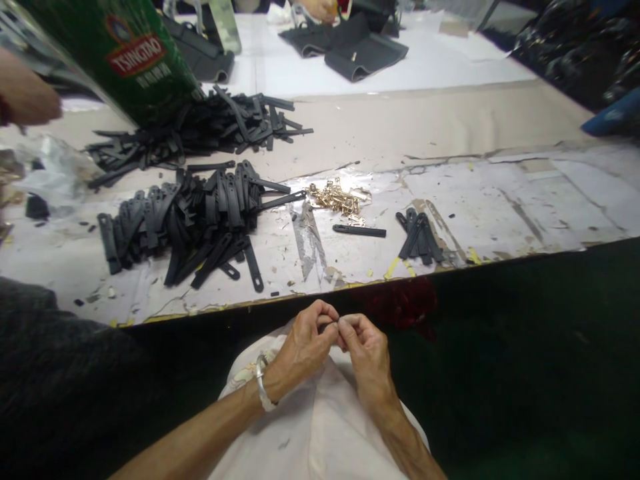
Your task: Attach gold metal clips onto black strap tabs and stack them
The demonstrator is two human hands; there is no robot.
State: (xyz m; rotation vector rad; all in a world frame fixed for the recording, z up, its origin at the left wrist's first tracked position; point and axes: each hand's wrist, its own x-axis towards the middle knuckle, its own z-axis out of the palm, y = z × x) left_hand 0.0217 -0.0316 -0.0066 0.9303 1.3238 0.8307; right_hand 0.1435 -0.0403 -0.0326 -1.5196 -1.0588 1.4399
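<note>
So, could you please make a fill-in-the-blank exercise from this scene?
1. The right hand has a bare wrist, while the bangle circles the ____ one.
2. The pile of metal pieces is ____ in colour.
3. Capital letters on the green packaging spell ____.
4. In this view, the small fan of black strips lies to the ____ of the pile of metal pieces.

Missing words: left; gold; TSINGTAO; right.

Small dark piece (pixel 324 327) sitting between fingers (pixel 353 339), mostly hidden. From there, slotted black straps (pixel 235 200) lying heaped at ten o'clock, gold fittings (pixel 333 197) clustering at twelve, lone strap (pixel 359 231) resting just past twelve, strap bunch (pixel 423 235) fanning toward two.
</note>
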